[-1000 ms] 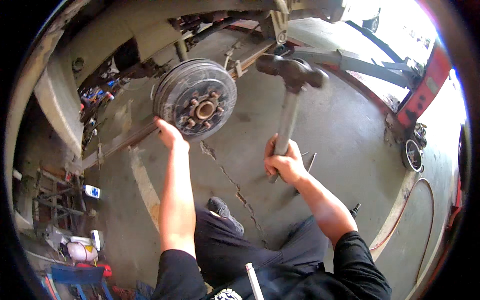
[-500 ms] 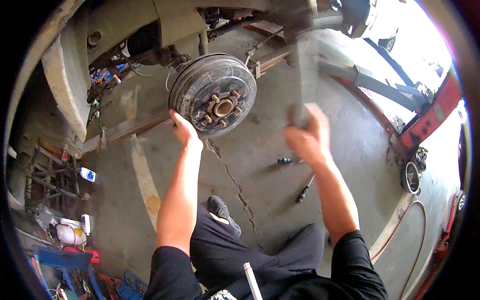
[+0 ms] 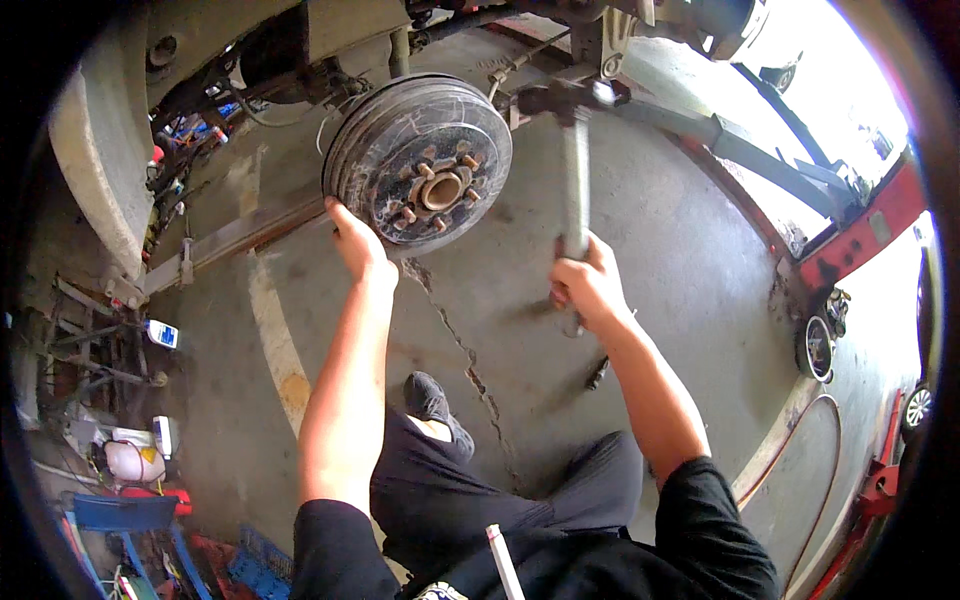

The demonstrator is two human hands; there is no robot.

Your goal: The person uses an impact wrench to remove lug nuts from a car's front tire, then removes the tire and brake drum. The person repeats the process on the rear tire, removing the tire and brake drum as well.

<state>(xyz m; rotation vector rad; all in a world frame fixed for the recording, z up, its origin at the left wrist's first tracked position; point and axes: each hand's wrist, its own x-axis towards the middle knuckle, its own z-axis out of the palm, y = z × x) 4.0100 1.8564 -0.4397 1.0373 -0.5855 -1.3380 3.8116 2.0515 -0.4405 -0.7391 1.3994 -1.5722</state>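
A worn, dark brake drum (image 3: 400, 150) with several rusty studs around its hub faces me under the raised vehicle. My left hand (image 3: 360, 245) grips its lower left rim; the fingertips pass out of sight at the edge. In my right hand (image 3: 592, 285) is a hammer (image 3: 575, 185), closed around the lower part of its pale handle. The dark hammer head points up, just right of the drum and apart from it. Below my right wrist, a dark-handled screwdriver (image 3: 598, 375) lies on the concrete floor, partly covered by my forearm.
The vehicle's underbody (image 3: 360, 25) hangs across the top. A lift arm (image 3: 690, 125) reaches in from a red lift post (image 3: 865, 235) at right. A hose (image 3: 825, 470) curves over the floor. At lower left sit a blue crate (image 3: 262, 565) and a white bottle (image 3: 162, 334).
The hammer, blurred and swung up before, now shows sharply beside the drum. My right hand has shifted left and slightly down. My left hand keeps its place on the rim.
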